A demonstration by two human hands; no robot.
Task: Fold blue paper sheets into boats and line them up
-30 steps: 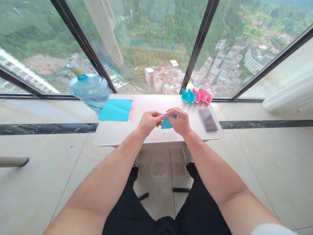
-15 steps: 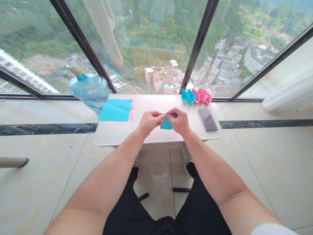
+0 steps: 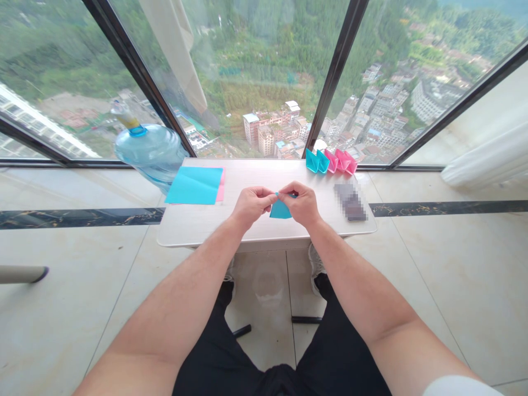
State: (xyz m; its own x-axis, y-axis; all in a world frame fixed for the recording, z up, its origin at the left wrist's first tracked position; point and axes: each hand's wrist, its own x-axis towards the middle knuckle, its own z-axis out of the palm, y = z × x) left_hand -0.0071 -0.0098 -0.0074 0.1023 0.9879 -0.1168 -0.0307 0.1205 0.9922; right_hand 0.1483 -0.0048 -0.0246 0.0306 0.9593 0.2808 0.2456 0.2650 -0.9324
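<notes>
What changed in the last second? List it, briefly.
The folded blue paper slid slightly down and left; the left hand and right hand kept pinching its top. The flat blue sheet, the row of folded pieces, the phone and the water bottle stayed put.

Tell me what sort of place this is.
Probably a room high in a tower block: floor-to-ceiling windows look down on rooftops far below; a tiled floor, a small table and a water jug suggest a home.
</notes>
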